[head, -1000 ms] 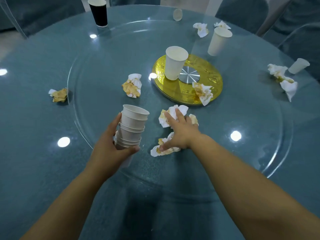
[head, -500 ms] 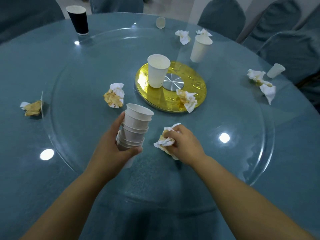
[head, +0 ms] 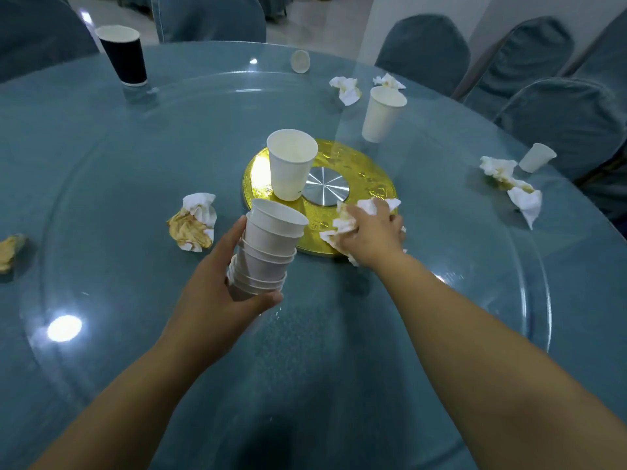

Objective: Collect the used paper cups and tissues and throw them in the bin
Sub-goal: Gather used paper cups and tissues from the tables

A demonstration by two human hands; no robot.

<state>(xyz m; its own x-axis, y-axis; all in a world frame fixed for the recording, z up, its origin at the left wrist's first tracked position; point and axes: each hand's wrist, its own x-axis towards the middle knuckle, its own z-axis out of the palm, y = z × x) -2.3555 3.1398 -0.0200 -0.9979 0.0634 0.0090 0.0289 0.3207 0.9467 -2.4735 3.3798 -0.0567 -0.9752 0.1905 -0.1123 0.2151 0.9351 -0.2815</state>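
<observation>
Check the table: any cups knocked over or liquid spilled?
Two small white cups look tipped on their sides: the far cup at the far edge of the table, the right cup beside stained tissues. No puddle visible.

Five loose cups (head: 291,169) (head: 383,113) (head: 124,56) (head: 537,157) (head: 300,61); one stack (head: 268,252); six loose tissues (head: 193,222) (head: 10,249) (head: 346,89) (head: 388,81) (head: 498,167) (head: 526,201).

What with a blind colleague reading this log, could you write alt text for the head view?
A person's left hand grips a stack of white paper cups above a round glass-topped table, while the right hand grasps crumpled tissues on the gold centre disc. Other stained tissues, white cups and a black cup are scattered around.
</observation>
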